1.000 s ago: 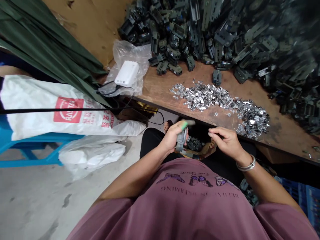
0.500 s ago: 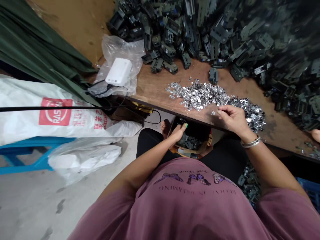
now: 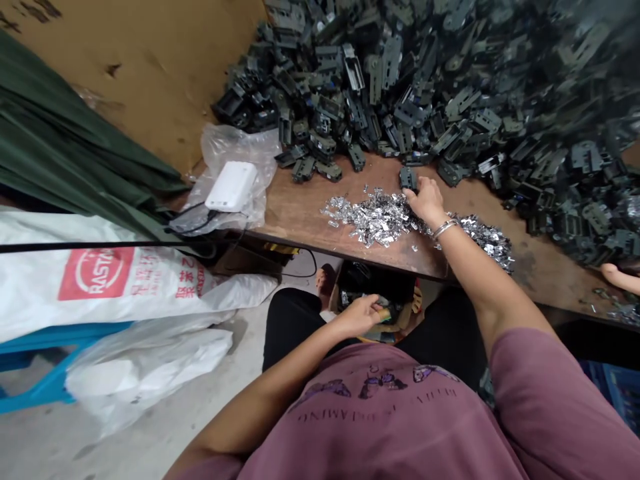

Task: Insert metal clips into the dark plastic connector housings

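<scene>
A dark grey part (image 3: 407, 179) lies on the wooden table (image 3: 300, 213), just behind a heap of small shiny metal clips (image 3: 380, 217). My right hand (image 3: 427, 200) reaches over the clips, its fingers closed on that part's near right end. Lower down, over an open box (image 3: 345, 273) between my legs, is my left hand (image 3: 361, 315). Its fingers are closed round something small with a green and yellow edge, which I cannot make out. More dark parts lie inside the box.
A large pile of dark parts (image 3: 390, 87) covers the back of the table. A white device (image 3: 233, 187) rests on plastic wrap at the left, with cables. Another person's hand (image 3: 617, 275) is at the right edge. White sacks (image 3: 30, 287) lie at the left.
My right hand has moved from the front of the clips to the dark part behind them and taken hold of it. My left hand has turned over the box. The view has shifted.
</scene>
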A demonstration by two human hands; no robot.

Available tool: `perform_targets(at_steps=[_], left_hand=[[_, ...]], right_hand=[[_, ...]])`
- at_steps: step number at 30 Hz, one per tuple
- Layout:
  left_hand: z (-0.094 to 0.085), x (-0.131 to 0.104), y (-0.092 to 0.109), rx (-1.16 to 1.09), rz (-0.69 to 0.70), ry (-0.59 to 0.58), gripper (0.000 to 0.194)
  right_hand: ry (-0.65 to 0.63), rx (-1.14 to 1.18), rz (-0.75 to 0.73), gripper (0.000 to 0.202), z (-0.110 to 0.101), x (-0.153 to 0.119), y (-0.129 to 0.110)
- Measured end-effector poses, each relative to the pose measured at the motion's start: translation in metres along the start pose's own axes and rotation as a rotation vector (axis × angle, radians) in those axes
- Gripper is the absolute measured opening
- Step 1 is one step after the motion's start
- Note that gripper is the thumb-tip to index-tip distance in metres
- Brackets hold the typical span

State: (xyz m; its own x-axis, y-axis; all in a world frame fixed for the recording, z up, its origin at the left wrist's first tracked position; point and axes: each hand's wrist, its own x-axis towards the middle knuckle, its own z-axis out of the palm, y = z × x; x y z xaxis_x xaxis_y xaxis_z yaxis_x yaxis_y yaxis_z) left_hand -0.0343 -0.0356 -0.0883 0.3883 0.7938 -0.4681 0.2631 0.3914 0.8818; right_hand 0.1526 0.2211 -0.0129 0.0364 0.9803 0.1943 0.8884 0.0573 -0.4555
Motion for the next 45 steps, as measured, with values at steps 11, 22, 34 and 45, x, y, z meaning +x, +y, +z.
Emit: perform_targets(at_steps=[11, 22, 34, 45], left_hand=[[-0.014, -0.013, 0.059, -0.482, 0.136, 0.054, 0.043], [-0.006, 0.002, 0.068, -0.883, 0.095, 0.182, 0.047], [-0.004, -0.014, 0.08, -0.268, 0.329, 0.483, 0.039], [0.002, -0.023, 0.075, -0.04, 0.426, 0.341, 0.042]], right_hand=[[0.061, 0.292, -0.183, 0.039, -0.024, -0.031, -0.009], [-0.232, 0.351, -0.438, 0.019, -0.064, -0.168, -0.002], [-0.336, 0.269, -0.345, 0.011, -0.065, -0.154, -0.002], [-0.494, 0.323, -0.5, 0.009, -0.11, -0.186, -0.012]])
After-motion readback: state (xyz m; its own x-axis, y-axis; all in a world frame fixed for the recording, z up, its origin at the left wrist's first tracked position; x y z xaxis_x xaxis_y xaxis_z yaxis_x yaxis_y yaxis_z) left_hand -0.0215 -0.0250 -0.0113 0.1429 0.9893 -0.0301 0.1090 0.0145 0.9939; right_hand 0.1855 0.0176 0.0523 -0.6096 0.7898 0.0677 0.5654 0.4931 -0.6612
